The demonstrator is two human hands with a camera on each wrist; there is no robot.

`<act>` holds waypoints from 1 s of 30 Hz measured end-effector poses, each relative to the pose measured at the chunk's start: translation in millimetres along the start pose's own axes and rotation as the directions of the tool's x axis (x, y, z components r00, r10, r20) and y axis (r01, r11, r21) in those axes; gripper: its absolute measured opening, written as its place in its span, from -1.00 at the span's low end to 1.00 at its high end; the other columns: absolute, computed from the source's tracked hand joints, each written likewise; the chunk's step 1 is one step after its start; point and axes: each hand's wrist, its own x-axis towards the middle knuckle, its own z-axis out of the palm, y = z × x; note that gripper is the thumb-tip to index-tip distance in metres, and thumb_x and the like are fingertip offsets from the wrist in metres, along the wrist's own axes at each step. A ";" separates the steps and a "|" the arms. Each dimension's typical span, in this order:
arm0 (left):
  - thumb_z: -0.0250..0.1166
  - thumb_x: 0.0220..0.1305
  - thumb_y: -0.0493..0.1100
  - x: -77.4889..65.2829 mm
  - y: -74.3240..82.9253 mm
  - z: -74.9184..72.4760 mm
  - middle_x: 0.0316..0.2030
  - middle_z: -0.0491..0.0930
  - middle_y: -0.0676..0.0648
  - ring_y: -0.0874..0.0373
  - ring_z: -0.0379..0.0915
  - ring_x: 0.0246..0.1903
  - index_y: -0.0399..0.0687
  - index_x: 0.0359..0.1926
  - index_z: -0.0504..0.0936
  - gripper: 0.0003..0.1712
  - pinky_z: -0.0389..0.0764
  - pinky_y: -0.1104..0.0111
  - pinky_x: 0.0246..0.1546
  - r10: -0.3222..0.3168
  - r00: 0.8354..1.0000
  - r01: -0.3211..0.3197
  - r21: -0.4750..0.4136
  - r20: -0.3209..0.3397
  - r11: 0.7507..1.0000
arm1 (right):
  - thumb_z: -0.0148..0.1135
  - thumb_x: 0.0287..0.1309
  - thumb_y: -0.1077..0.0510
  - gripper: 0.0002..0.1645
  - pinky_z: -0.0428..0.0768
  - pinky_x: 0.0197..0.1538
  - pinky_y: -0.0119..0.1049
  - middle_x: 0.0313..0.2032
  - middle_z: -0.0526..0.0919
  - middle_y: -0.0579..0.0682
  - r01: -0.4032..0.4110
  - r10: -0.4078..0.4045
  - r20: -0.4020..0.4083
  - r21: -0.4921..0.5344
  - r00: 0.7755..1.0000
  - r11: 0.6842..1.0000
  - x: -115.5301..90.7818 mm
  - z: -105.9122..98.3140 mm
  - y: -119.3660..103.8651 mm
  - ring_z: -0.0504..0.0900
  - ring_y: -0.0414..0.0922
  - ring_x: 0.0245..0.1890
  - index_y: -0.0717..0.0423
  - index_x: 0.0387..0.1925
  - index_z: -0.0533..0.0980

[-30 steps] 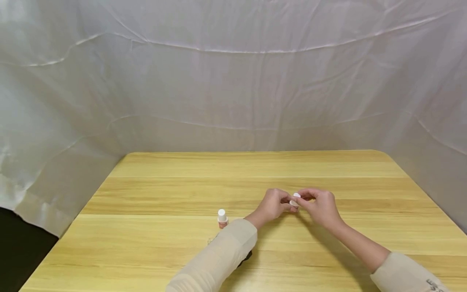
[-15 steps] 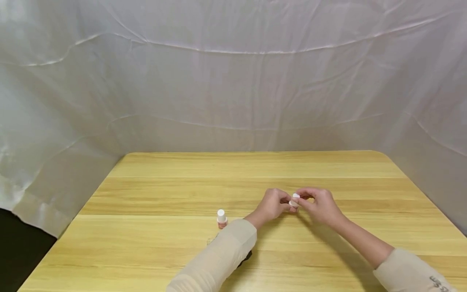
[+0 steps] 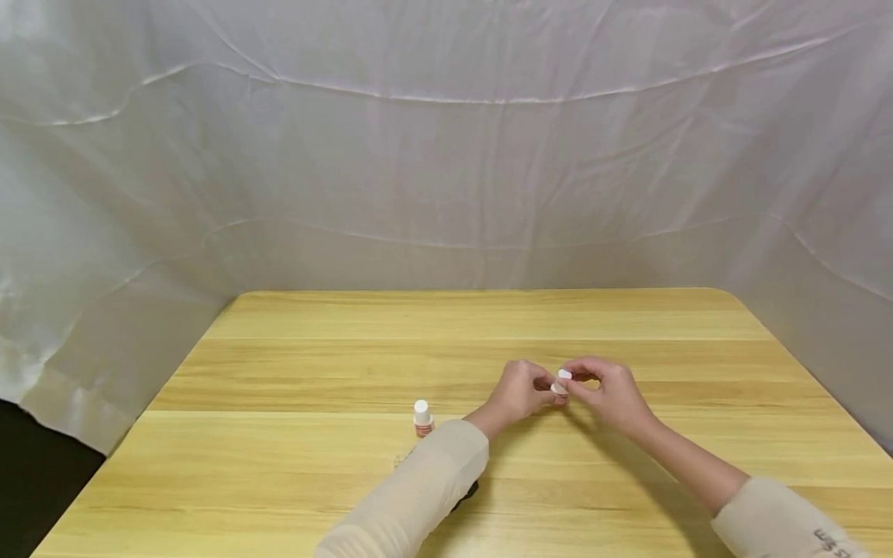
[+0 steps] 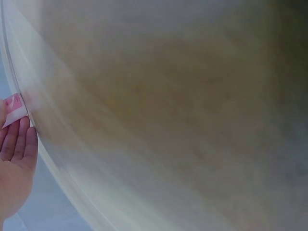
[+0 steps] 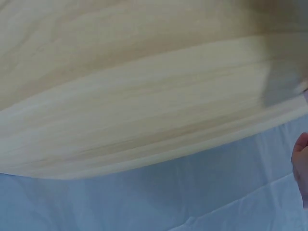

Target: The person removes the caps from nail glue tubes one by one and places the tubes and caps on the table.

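Note:
In the head view, my left hand (image 3: 519, 391) grips a small white bottle (image 3: 559, 390) above the right-centre of the table. My right hand (image 3: 614, 394) pinches its white cap (image 3: 564, 374) between thumb and fingers. Whether the cap sits on the neck or is loose cannot be made out. A pink and white label on the bottle (image 4: 15, 109) shows at the left edge of the left wrist view, by the curled fingers of the left hand (image 4: 17, 175). The right wrist view catches only part of the right hand (image 5: 301, 168) at its edge.
A second small bottle (image 3: 422, 422) with a white cap and reddish label stands upright left of the left forearm. A black object (image 3: 466, 494) and a faint see-through item (image 3: 401, 459) are partly hidden by the left sleeve (image 3: 418, 496). Pale curtains (image 3: 446, 170) surround the wooden table (image 3: 349, 364).
Both hands stay on the bottle and cap with almost the same hold. The whole scene shifts very slightly left in the head view.

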 end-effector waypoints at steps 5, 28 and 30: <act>0.38 0.07 -0.24 0.3 -1.2 0.5 -0.39 0.73 -0.06 0.37 0.61 -0.45 -0.21 -0.33 0.73 -0.86 0.53 0.69 -0.49 0.006 1.000 -0.006 -0.016 0.004 1.000 | 0.40 -0.14 0.38 -0.84 0.65 -0.35 -0.35 -0.45 0.71 0.08 -0.026 0.026 -0.080 -0.006 0.996 1.000 -2.4 4.0 -4.9 0.62 -0.31 -0.44 0.27 -0.40 0.62; 0.39 0.03 -0.17 2.5 4.7 -1.8 -0.41 0.73 -0.03 0.39 0.57 -0.46 -0.17 -0.33 0.74 -0.82 0.48 0.72 -0.46 0.014 1.000 -0.015 0.075 0.014 0.997 | 0.41 -0.10 0.28 -0.89 0.55 -0.42 -0.53 -0.52 0.71 0.07 -0.179 0.175 -0.097 -0.035 0.980 0.983 -2.0 3.4 -13.1 0.66 -0.15 -0.48 0.25 -0.47 0.63; 0.39 0.04 -0.17 3.5 4.5 -1.8 -0.40 0.73 -0.03 0.38 0.59 -0.44 -0.17 -0.33 0.74 -0.82 0.48 0.72 -0.44 0.016 1.000 -0.017 0.084 0.019 0.996 | 0.42 -0.11 0.29 -0.89 0.55 -0.42 -0.53 -0.53 0.71 0.07 -0.169 0.165 -0.094 -0.039 0.982 0.985 -1.2 3.4 -12.2 0.67 -0.10 -0.48 0.25 -0.47 0.63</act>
